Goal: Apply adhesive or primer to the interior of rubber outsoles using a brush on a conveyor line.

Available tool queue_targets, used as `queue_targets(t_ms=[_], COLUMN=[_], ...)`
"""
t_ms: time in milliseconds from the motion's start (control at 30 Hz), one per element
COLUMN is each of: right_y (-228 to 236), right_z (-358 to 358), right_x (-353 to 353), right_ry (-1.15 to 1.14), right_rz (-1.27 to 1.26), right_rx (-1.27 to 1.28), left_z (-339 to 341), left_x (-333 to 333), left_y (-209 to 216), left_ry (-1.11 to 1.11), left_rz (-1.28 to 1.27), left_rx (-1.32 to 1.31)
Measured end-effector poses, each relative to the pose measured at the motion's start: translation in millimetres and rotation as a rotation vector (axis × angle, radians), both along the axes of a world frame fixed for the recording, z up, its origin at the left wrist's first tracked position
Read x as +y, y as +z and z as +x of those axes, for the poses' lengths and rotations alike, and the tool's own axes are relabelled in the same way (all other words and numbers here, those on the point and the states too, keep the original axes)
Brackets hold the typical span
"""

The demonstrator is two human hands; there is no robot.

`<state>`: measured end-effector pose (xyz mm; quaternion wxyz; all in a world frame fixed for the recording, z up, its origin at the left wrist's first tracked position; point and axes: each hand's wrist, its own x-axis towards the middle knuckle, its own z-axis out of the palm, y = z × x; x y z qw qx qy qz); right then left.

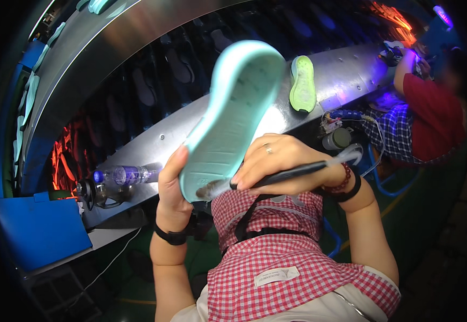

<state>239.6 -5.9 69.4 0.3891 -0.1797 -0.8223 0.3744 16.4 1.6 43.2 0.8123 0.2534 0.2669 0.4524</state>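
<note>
A mint-green shoe sole [233, 102] is raised in front of me, its hollow inner side showing. My left hand [171, 185] grips it at the lower left edge, thumb along the rim. In my right hand [281, 155], closed around its black handle, is a brush [292, 173]. Its dark bristles touch the inside of the sole's lower end. A clear tube [346, 156] runs from the back end of the handle.
A yellow-green sole [303, 83] lies on the metal ledge [335, 70]. Plastic bottles [129, 175] and a blue panel [43, 231] are at left. Several dark soles fill the area behind the ledge. A co-worker in red [437, 107] sits at right, near a jar [338, 138].
</note>
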Motion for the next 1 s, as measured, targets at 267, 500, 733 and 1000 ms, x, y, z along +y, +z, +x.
queue_targets(t_ms=[267, 500, 733, 1000], right_y=[-2.0, 18.1, 9.6, -6.1], right_z=[15.3, 26.8, 39.0, 47.8], right_x=[0.4, 8.5, 22.2, 20.8], right_ry=[0.219, 0.286, 0.242, 0.094], right_rz=[-0.129, -0.039, -0.059, -0.277], right_rx=[-0.113, -0.349, -0.310, -0.229], left_z=[7.3, -6.3, -6.9, -15.2], left_x=[-6.3, -6.2, -6.3, -3.3], left_y=[13.9, 5.8, 6.2, -12.7], left_ry=[-0.227, -0.275, -0.224, -0.167], left_rz=[-0.136, -0.068, -0.056, -0.046], left_rx=[0.238, 0.356, 0.353, 0.277])
